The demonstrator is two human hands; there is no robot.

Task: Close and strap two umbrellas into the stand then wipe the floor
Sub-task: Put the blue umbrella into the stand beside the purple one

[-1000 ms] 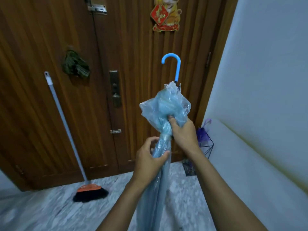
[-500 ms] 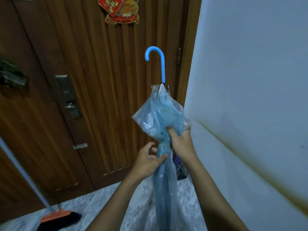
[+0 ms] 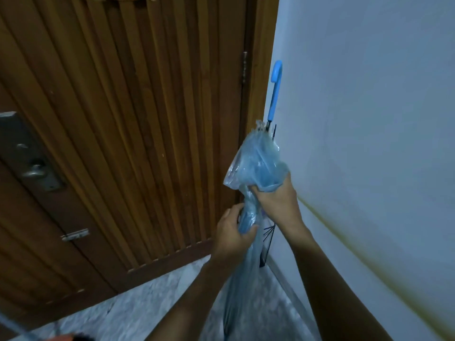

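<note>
Beside the door [image 3: 138,124], both hands gripping folded umbrella [image 3: 256,168]

The translucent blue plastic umbrella [image 3: 256,166] is held upright before the corner, with the ribbed brown wooden door [image 3: 147,119] to its left and the pale painted wall [image 3: 369,119] to its right; the right hand [image 3: 278,200] grips it above the left hand [image 3: 234,235]; the black wire stand [image 3: 268,232] sits behind it, on the grey marble floor [image 3: 147,306].
</note>
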